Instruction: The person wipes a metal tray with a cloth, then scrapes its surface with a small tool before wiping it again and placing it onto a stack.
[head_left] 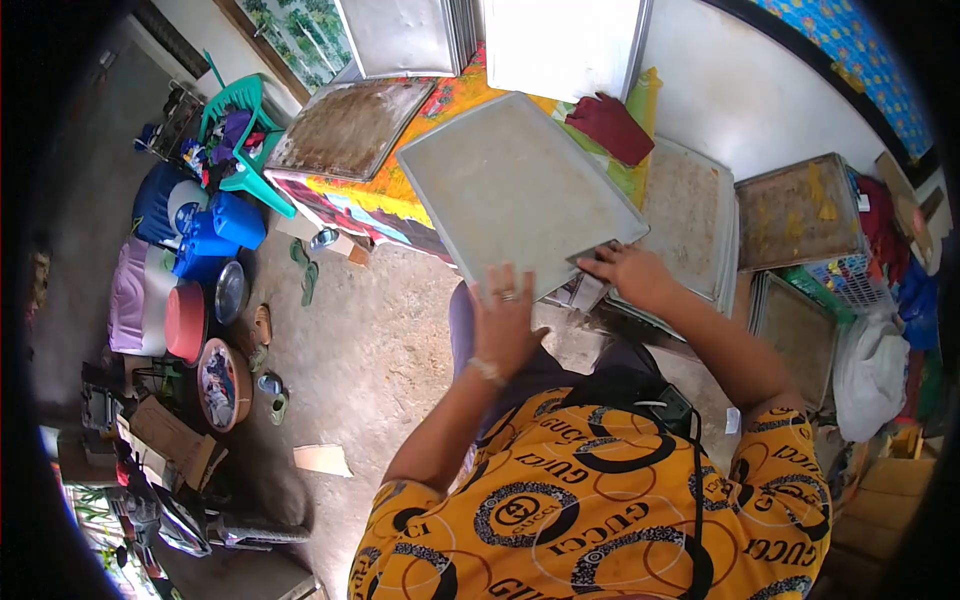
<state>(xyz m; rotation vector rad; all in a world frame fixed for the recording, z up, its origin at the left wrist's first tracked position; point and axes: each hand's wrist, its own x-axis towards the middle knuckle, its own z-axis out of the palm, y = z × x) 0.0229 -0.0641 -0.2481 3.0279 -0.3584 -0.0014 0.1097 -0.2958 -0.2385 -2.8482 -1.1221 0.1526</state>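
Currently: surface work on one flat grey tray [525, 185], rim raised, lying at an angle in front of the person. Its far part is over the cloth-covered table [398, 190]; its near edge reaches toward the lap. What supports that near edge is not clear.

Left hand [507, 315]: open, fingers spread, fingertips on the tray's near edge, thumb out to the side. No closed grip; appears to be steadying.

Right hand [632, 273]: at the tray's near right edge, fingers partly bent. A small dark piece [598, 252] shows at the fingertips; cannot tell whether it is a tool held there or something else, so grip undetermined.

Surroundings: brown-stained tray [345, 130] on the table to the left; pale trays [568, 42] upright at the far side; maroon cloth [610, 128] just beyond the tray's right side; stack of trays [690, 225] to the right.

Step, as judged: wiping or scraping the face, near right corner being attended to. Next move calls for the left hand to keep the sheet from sliding while the right works along the rim with light, even pressure. Risk: a push near the unsupported-looking edge could tip it.
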